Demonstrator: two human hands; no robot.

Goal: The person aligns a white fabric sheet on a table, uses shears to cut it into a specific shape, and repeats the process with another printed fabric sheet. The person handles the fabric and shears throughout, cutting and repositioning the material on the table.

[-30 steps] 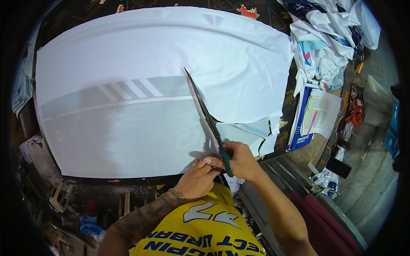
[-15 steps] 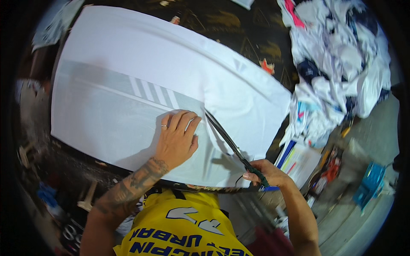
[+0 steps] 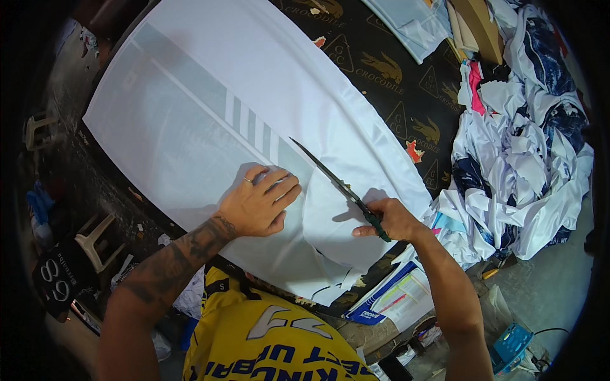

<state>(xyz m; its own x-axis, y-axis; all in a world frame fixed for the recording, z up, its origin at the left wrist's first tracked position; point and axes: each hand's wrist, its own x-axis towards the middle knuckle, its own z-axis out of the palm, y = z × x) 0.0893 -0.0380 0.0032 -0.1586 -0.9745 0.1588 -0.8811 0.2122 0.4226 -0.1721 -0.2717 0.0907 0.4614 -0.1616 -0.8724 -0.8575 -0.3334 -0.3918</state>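
A large sheet of cloth, grey with white stripes (image 3: 184, 120) along one side and plain white (image 3: 235, 51) along the other, lies over the table. My left hand (image 3: 260, 200) rests on its grey part, fingers spread and holding nothing. In my right hand (image 3: 391, 219) are long dark scissors (image 3: 337, 183) with green-wrapped handles. Their blades look closed and point up and left, the tip by the short white stripes. Beneath the scissors a curved cut edge runs through the cloth toward my body, with a white flap (image 3: 340, 235) on its right.
The dark patterned tabletop (image 3: 343, 44) shows beyond the cloth. A heap of white and navy cloth (image 3: 515, 159) lies at the right. Papers and a blue notebook (image 3: 394, 298) sit near the front right edge, with a blue device (image 3: 511, 343) lower down. A beige plastic stool (image 3: 98, 244) stands at left.
The view has turned, so the cloth slants more steeply. The scissors have come out of the cut and now lie above the cloth, their tip nearer the stripes. My left hand still rests on the cloth.
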